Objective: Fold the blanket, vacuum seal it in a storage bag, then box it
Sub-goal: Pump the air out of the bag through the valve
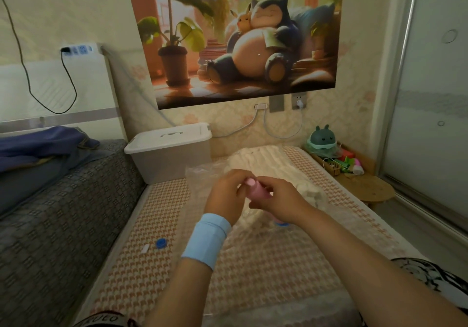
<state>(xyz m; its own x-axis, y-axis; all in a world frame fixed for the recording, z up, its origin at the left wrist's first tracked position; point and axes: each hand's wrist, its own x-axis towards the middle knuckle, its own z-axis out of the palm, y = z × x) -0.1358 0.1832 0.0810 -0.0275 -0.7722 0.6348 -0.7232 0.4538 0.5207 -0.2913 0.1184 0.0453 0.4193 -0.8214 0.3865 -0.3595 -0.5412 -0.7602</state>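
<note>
Between the two hands, head view: left hand (225, 195) and right hand (281, 200) both grip an upright pink pump (255, 188), whose lower end appears to meet the clear storage bag (202, 174) beneath them. The white blanket (266, 159) lies bagged, under and beyond the hands. A blue cap (160, 243) lies on the bed (141, 271), left of the left wrist. The lidded box (172, 154) stands beyond-left. Judgement: folding and bagging done, air extraction in hand, boxing outstanding.

Single head view, close, looking forward-down over bed (162, 200).
</note>
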